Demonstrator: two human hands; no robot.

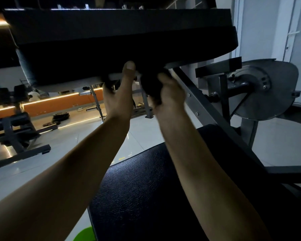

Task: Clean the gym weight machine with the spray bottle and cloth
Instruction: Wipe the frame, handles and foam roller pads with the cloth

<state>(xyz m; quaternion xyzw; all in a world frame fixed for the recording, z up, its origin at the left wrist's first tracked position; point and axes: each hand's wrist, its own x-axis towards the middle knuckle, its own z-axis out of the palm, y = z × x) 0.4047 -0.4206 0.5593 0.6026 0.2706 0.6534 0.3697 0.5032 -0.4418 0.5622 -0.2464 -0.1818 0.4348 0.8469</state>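
The weight machine's big black arm pad [111, 40] slants overhead, and its black seat pad [146, 188] lies below my forearms. My left hand [118, 96] grips the pad's lower edge, thumb pointing up against the padding and fingers curled underneath. My right hand [169, 94], slightly blurred, holds a dark bunched thing, apparently the cloth [151, 87], against the underside of the pad beside the left hand. No spray bottle can be made out.
A grey frame bar [207, 108] runs down to the right past a metal cam disc [261, 91]. A black bench [12, 129] and weight plates [60, 117] sit on the tiled floor at left. A green thing [84, 234] shows at the bottom edge.
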